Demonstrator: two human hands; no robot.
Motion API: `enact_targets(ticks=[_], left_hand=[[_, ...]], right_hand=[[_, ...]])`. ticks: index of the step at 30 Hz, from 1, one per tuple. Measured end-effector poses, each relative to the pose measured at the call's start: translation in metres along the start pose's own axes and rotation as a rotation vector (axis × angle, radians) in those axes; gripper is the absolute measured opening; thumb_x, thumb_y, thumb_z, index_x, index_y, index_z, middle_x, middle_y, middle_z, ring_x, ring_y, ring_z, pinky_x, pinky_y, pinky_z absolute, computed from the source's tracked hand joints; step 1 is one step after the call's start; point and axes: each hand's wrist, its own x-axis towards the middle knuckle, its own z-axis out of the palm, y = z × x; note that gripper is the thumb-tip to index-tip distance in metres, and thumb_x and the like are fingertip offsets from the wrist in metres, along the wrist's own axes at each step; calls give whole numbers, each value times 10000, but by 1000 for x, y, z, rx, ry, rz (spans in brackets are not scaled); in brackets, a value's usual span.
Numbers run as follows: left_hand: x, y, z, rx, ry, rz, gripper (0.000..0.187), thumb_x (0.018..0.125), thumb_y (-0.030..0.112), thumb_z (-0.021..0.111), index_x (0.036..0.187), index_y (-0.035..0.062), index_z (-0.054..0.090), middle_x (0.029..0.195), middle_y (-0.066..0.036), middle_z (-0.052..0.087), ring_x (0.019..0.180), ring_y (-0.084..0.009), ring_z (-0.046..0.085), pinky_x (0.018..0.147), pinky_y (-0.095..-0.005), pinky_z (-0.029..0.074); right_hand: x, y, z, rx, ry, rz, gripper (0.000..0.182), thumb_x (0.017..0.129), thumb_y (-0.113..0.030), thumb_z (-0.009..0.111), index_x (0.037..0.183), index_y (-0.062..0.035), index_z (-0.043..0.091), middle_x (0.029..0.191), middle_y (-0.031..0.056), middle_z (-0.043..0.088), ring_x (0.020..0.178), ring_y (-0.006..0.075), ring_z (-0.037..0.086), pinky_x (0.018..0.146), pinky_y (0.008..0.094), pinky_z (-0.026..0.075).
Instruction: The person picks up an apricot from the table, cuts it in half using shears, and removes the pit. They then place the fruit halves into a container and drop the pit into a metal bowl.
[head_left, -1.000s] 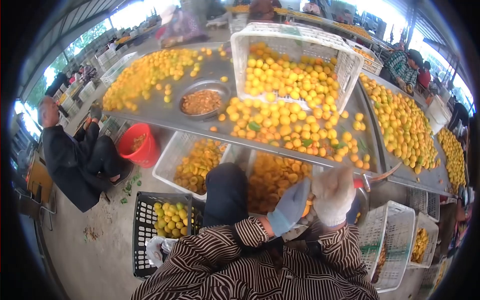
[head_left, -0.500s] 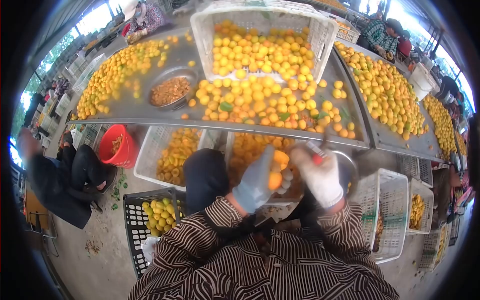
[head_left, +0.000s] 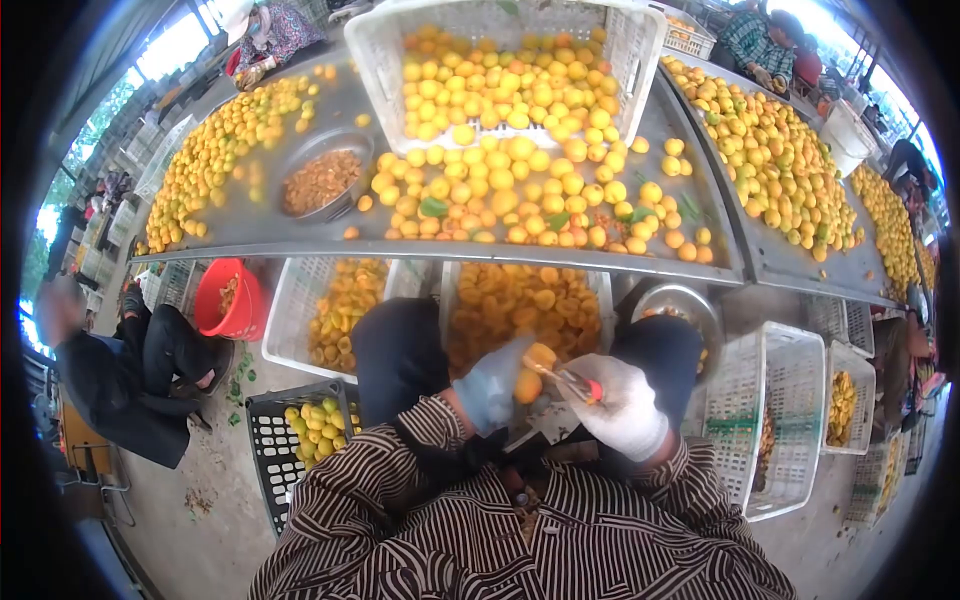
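Note:
My left hand (head_left: 490, 385), in a pale blue glove, is closed around orange-yellow fruit (head_left: 528, 386) in front of my lap. In a white glove, my right hand (head_left: 620, 402) grips a small tool with a red part (head_left: 594, 390), whose tip touches the fruit. Just beyond my hands, a white crate (head_left: 606, 300) holds opened fruit pieces between my knees. Whole fruit (head_left: 500, 190) lies on the metal table (head_left: 250, 225), spilling out of a tipped white crate (head_left: 640, 60).
A metal bowl of pits (head_left: 360, 150) stands on the table. A red bucket (head_left: 245, 318), a black crate (head_left: 268, 445), a metal basin (head_left: 705, 320) and white crates (head_left: 785, 430) surround me. A seated person (head_left: 120, 370) is at left; other people work across the tables.
My right hand has moved down and left, bringing the tool against the fruit. My left hand has turned slightly. The view has shifted a little.

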Motion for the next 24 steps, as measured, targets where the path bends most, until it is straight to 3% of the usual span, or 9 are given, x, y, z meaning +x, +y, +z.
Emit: enact_targets(ticks=[1,4,5,9,11,12,14,18,24], left_hand=[[10,1,5,-11,245,14,479,1026,461,368,1099,23,546,1051,-145,649,898,-257,665,755,-371,589],[20,15,-4,-169,233,-27,472,1024,468,363,1133,40,531,1054,-154,638,906,-284,658,724,-424,593],[31,9,-37,-375,-99,-64,447,1023,462,360,1154,65,519,1074,-165,634,929,-302,652,745,-482,583],[55,12,-60,-466,-234,-48,461,1014,474,381,1181,65,515,1094,-171,631,942,-335,648,794,-527,560],[70,26,-62,-254,330,172,491,998,458,443,1234,30,491,1095,-172,630,984,-365,627,847,-553,529],[78,33,-58,-245,339,218,491,998,458,443,1234,30,491,1095,-172,630,984,-365,627,847,-553,529],[94,53,-49,171,375,707,539,976,428,516,1289,-5,446,1191,-193,582,1057,-383,594,888,-568,508],[72,73,10,-210,618,168,524,973,375,534,1312,-11,431,1212,-195,550,1117,-370,576,919,-514,518],[21,43,35,-283,-180,-69,396,1012,334,459,1218,3,531,1210,-166,576,1085,-331,603,917,-478,527]], right_hand=[[1,-3,-6,47,30,7,220,783,-107,730,980,-24,676,848,153,673,764,328,669,672,363,544],[0,-5,-17,9,100,93,187,787,-88,733,956,-27,681,840,141,674,759,308,675,671,346,544],[1,-6,-22,25,101,91,152,794,-66,731,935,-27,686,835,133,681,758,280,684,668,326,542],[-2,6,-29,106,173,149,106,821,-43,705,925,-24,699,811,123,682,722,239,679,665,310,533],[1,0,-33,102,174,166,100,824,-41,700,922,-23,701,808,123,681,716,236,677,660,308,530],[6,-5,-33,100,171,182,95,826,-38,695,919,-22,704,804,123,681,709,233,676,656,306,527],[8,2,-28,132,152,206,89,824,-60,695,905,-27,707,800,124,680,714,227,671,660,305,520],[23,-3,-19,15,139,198,103,803,-84,708,895,-40,694,800,134,676,728,280,670,670,343,526],[47,3,8,-313,141,-79,200,722,-130,717,900,-71,647,758,124,638,725,320,646,647,409,527]])
